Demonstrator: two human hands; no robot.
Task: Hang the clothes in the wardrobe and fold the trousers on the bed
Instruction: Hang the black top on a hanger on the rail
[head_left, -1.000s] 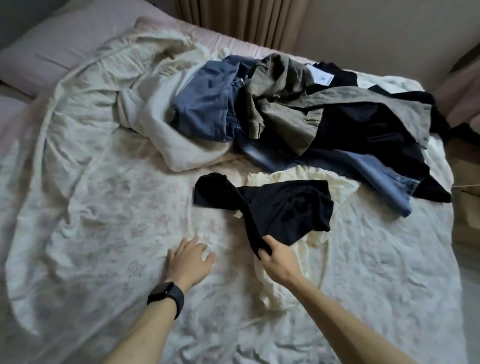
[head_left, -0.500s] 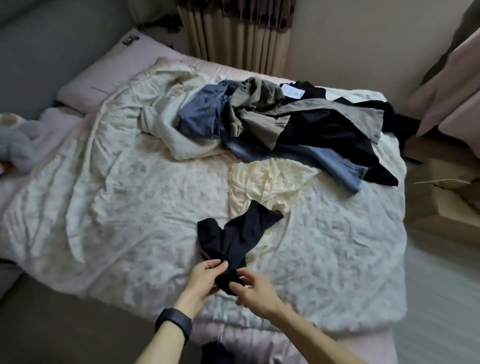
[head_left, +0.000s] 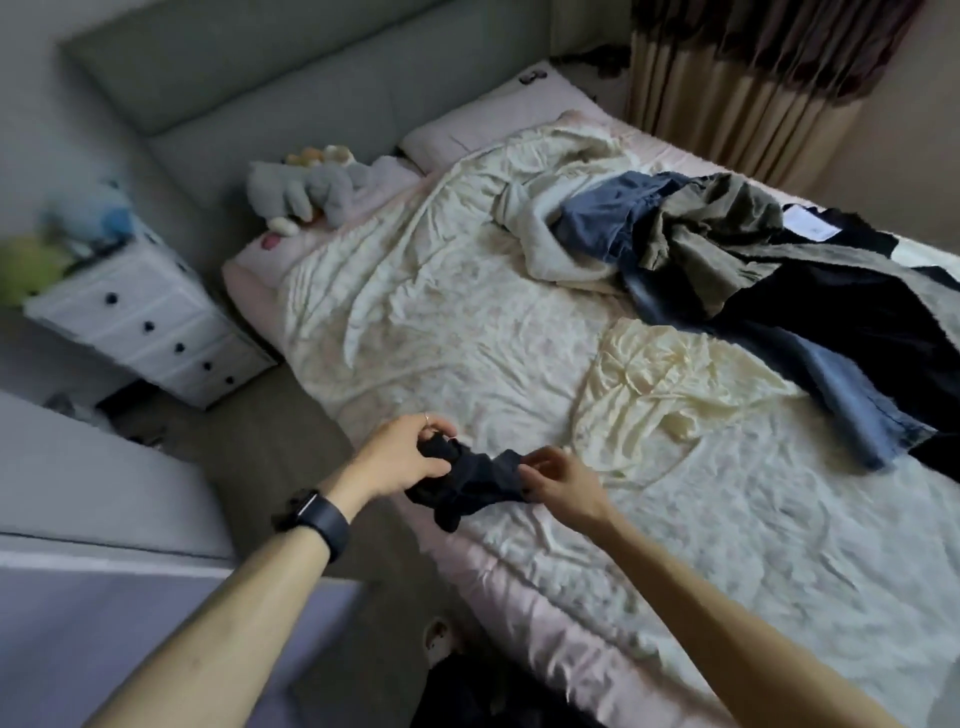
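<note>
A small black garment (head_left: 470, 486) hangs bunched just above the near edge of the bed (head_left: 753, 561). My left hand (head_left: 400, 460), with a dark watch on the wrist, grips its left end. My right hand (head_left: 558, 478) pinches its right end. A cream garment (head_left: 670, 384) lies flat in the middle of the bed. Behind it sits a heap of clothes (head_left: 769, 275): blue jeans, an olive piece and black pieces, some with the far side cut off by the frame.
A white drawer unit (head_left: 150, 325) stands left of the bed, with blurred toys on top. Grey plush toys (head_left: 306, 189) lie by the pink pillow (head_left: 498, 117). A curtain (head_left: 737, 78) hangs at the back. Floor runs along the bed's left side.
Both hands have lifted the black garment off the cream one and drawn it to the bed's near edge. The view has swung left, bringing the drawers and headboard into sight.
</note>
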